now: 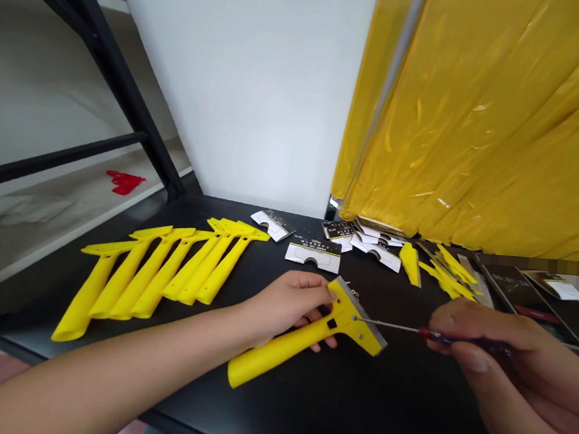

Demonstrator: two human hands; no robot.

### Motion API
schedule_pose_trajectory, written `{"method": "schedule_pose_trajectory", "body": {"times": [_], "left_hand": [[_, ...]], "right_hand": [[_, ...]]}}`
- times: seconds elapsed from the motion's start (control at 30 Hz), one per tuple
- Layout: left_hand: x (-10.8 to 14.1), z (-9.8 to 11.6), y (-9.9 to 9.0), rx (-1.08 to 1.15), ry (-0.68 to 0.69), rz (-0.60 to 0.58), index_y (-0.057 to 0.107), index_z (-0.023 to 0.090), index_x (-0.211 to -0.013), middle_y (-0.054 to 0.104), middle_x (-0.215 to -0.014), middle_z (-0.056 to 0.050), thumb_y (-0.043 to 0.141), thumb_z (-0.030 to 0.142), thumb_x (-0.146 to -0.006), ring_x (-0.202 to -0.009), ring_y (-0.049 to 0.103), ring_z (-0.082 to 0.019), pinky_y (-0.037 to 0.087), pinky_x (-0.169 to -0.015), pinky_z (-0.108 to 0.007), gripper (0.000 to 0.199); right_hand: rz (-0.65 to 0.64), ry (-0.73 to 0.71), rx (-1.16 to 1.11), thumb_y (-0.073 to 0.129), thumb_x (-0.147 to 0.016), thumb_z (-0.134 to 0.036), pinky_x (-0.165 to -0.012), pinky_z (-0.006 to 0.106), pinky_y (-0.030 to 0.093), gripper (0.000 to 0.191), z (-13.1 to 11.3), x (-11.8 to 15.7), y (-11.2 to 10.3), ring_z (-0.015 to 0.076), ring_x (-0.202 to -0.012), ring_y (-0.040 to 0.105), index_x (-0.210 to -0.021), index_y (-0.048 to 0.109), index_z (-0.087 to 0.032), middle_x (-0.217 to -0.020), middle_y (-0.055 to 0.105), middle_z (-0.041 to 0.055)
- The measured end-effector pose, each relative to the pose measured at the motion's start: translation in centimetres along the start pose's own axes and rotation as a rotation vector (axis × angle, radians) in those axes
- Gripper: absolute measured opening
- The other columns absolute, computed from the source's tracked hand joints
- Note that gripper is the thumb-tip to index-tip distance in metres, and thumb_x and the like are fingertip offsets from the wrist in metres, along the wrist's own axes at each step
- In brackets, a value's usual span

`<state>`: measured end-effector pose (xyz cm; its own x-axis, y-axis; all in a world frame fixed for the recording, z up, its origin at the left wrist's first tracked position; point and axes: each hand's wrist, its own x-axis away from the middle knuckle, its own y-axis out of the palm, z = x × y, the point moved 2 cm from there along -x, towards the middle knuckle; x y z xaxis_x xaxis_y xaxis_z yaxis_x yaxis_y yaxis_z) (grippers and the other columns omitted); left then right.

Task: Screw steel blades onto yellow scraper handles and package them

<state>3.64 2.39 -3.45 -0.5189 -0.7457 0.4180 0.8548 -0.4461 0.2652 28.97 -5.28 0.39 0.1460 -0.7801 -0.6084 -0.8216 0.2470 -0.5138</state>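
Note:
My left hand grips a yellow scraper by its head, thumb on top and fingers curled beneath. A metal blade runs along the scraper's far edge, and small screws show in its head. Between the thumb and fingers of my right hand is a screwdriver with a dark reddish handle. Its thin shaft points left, the tip at a screw on the scraper head. A few small screws lie just beyond the blade.
Several yellow scraper handles lie in a row at left on the black table. Printed cards lie behind my hands, with loose yellow plates to their right. A yellow-wrapped stack and a white panel stand at the back.

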Motion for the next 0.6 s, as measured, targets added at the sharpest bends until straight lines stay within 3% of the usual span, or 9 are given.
{"method": "schedule_pose_trajectory", "body": {"times": [0.23, 0.47, 0.6], "left_hand": [[0.53, -0.5, 0.58, -0.016, -0.074, -0.12, 0.071, 0.014, -0.094, 0.079, -0.09, -0.013, 0.074, 0.033, -0.087, -0.066, 0.081, -0.025, 0.061, -0.05, -0.026, 0.021], [0.44, -0.34, 0.48, 0.012, -0.088, -0.146, 0.072, 0.013, -0.094, 0.079, -0.092, -0.014, 0.074, 0.032, -0.087, -0.064, 0.08, -0.024, 0.063, -0.051, -0.027, 0.021], [0.5, -0.38, 0.46, 0.009, -0.092, -0.142, 0.072, 0.013, -0.094, 0.079, -0.092, -0.014, 0.074, 0.031, -0.087, -0.064, 0.08, -0.024, 0.063, -0.051, -0.027, 0.02]], "right_hand": [[-0.077, -0.091, -0.014, 0.067, -0.098, -0.02, -0.065, 0.03, 0.06, 0.023, 0.22, -0.72, 0.15, 0.0207, -0.081, 0.074, -0.118, 0.07, -0.032, -0.098, 0.076, 0.0012], [-0.017, -0.026, -0.045, 0.068, -0.099, -0.024, -0.068, 0.029, 0.061, 0.018, -0.06, -0.52, 0.44, 0.0197, -0.081, 0.074, -0.114, 0.072, -0.034, -0.097, 0.076, 0.0003], [-0.064, -0.054, -0.002, 0.07, -0.098, -0.026, -0.062, 0.027, 0.06, 0.018, -0.13, -0.66, 0.53, 0.0191, -0.076, 0.075, -0.114, 0.072, -0.034, -0.096, 0.077, 0.0]]}}
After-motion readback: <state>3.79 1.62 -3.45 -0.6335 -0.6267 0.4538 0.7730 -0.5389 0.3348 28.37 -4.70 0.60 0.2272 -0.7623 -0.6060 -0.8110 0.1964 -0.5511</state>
